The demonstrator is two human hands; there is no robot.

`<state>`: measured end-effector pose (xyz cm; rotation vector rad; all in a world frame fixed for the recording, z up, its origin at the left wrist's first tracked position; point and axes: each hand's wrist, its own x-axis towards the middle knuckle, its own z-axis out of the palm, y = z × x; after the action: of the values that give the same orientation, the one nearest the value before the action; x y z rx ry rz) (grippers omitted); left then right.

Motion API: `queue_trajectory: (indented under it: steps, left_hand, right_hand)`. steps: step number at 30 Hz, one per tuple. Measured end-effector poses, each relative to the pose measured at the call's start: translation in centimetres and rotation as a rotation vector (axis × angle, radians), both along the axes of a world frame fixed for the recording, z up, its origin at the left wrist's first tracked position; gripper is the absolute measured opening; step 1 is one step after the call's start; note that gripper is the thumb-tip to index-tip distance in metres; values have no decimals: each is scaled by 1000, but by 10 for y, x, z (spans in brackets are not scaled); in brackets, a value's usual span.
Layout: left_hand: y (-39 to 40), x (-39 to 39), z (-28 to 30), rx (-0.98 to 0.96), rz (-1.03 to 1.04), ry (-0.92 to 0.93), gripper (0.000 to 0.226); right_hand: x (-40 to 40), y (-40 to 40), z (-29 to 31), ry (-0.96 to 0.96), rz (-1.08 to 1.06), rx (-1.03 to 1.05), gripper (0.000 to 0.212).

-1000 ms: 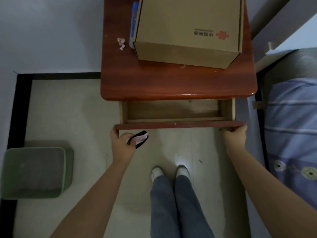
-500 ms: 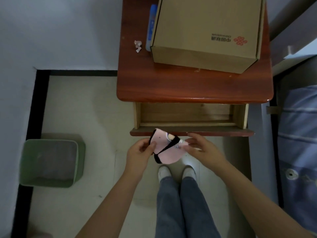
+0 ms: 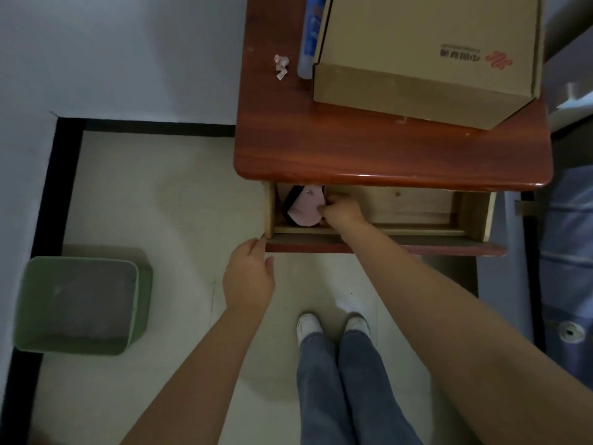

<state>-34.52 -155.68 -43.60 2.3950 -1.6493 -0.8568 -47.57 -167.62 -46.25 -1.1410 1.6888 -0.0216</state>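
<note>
A pink cloth item with black trim (image 3: 305,205) lies in the left end of the open wooden drawer (image 3: 385,244) of a reddish nightstand (image 3: 369,155). My right hand (image 3: 341,210) is inside the drawer, fingers curled and pinching the item's right edge. My left hand (image 3: 248,279) hovers just below the drawer's front left corner, fingers loosely curled, fingertips at the corner, holding nothing.
A cardboard box (image 3: 426,56), a blue tube (image 3: 309,36) and a crumpled scrap (image 3: 281,66) sit on the nightstand top. A green bin (image 3: 80,305) stands on the floor at left. A bed with striped bedding (image 3: 571,252) is at right. My feet (image 3: 333,326) are below the drawer.
The pink item passed from both hands in front of the drawer into the drawer's left end, carried by my right hand. My left hand let go and dropped to the drawer's corner.
</note>
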Motion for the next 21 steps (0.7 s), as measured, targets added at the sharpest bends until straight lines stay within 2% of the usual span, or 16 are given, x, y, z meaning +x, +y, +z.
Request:
queue_trajectory:
  steps: [4,7,10,12,14,18,21]
  left_hand:
    - [-5,5,-4,-45,-37,-37,31]
    - [-2,5,-5,12,-83,-75,35]
    - [-1,2,-2,91,-226,-186,50]
    - [-2,-5,10,92,-300,-229,52]
    - [-10,-20,30,59,-377,-234,53]
    - [-38,-77,96,-24,-637,-221,55]
    - [-55,-140,160,-137,-893,-257,59]
  right_hand:
    - [7,2,-14,245,258,-89,30]
    - [6,6,-20,365,416,-79,29]
    - [-6,15,-8,435,543,-71,32]
    - [-20,26,8,413,607,-146,36]
    - [-41,44,34,360,596,-267,34]
    - [-109,90,109,212,378,-493,46]
    - [-166,125,175,348,212,-624,53]
